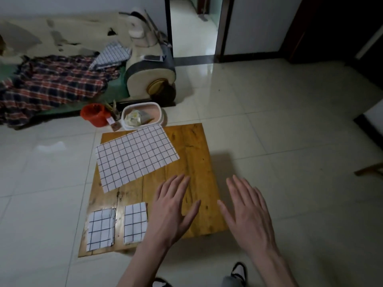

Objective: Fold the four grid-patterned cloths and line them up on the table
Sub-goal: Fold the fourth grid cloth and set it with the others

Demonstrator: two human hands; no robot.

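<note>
A low wooden table (pixel 199 154) stands on the tiled floor. A large white cloth with a black grid (pixel 135 157) lies flat and unfolded across its far left part, at a slant. Two folded grid cloths lie side by side at the near left edge: one at the corner (pixel 101 230), one just right of it (pixel 135 222). My left hand (pixel 174 208) hovers flat over the table's near middle, fingers straight, holding nothing. My right hand (pixel 248 212) is spread open above the table's near right corner, also holding nothing.
Beyond the table sit a white tub with crumpled paper (pixel 142 116) and a red bucket (pixel 94 113). A sofa at the back left carries a plaid blanket (pixel 51 83) and a blue-checked cloth (pixel 112 55). A doorway (pixel 193 25) opens behind. My feet (pixel 238 272) show below.
</note>
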